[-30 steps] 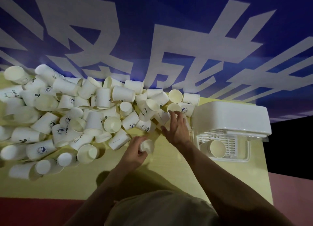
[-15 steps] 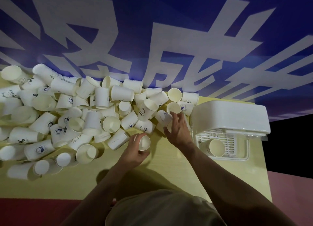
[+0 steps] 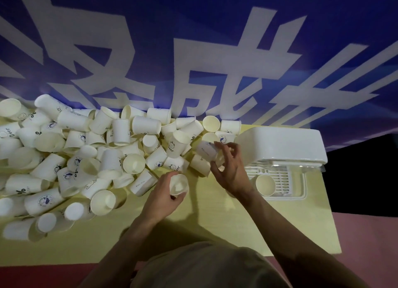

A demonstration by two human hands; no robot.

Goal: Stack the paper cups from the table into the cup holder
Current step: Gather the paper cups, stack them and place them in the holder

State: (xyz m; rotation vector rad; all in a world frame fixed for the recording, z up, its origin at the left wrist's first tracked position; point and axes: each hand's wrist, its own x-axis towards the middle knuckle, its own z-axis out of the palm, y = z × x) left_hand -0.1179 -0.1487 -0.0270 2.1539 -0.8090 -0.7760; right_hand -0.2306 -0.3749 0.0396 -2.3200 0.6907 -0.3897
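While the left hand [image 3: 160,198] grips an upright paper cup [image 3: 178,184], the right hand [image 3: 229,169] pinches another cup [image 3: 207,150] at the pile's edge. One cup [image 3: 265,184] sits in the cup holder [image 3: 280,146].

White paper cups [image 3: 90,158], some with small blue prints, lie tumbled in a heap left of both hands; one cup [image 3: 178,184] sits mouth-up in the left hand [image 3: 162,198]; another [image 3: 207,151] is pinched on its side by the right hand [image 3: 230,171]; the white holder [image 3: 280,146], right of that hand, has a cup [image 3: 265,184] mouth-up on its grid.
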